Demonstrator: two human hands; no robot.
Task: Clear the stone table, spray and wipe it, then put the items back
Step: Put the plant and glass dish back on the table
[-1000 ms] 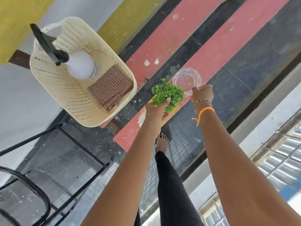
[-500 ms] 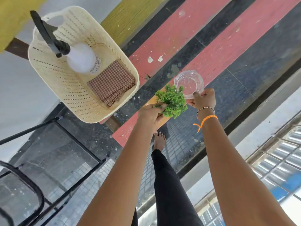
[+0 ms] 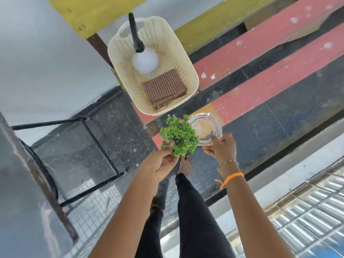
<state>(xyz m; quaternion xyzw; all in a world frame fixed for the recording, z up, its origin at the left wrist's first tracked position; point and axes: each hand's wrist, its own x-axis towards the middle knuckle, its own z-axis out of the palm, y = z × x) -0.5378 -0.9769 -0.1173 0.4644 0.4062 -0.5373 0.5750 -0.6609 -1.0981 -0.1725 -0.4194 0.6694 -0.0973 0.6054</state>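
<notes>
While held: one plant (image 3: 179,135), one glass dish (image 3: 205,128).

An outdoor terrace or balcony of a home is suggested: red-painted concrete steps (image 3: 275,79) with flaking paint at far right, polished dark speckled stone flooring (image 3: 260,131), a black metal-framed chair (image 3: 89,138) at left, and corrugated roofing (image 3: 314,216) seen below at near right.

A black metal-framed chair (image 3: 89,157) stands at nine o'clock, its glossy seat catching reflections. Red steps (image 3: 275,75) with chipped paint run from centre toward two o'clock, dark stone strips between them. A yellow beam (image 3: 96,13) crosses at twelve o'clock. At five o'clock lies a barred grille (image 3: 314,218). A bare foot (image 3: 186,164) rests on the floor at centre.
</notes>
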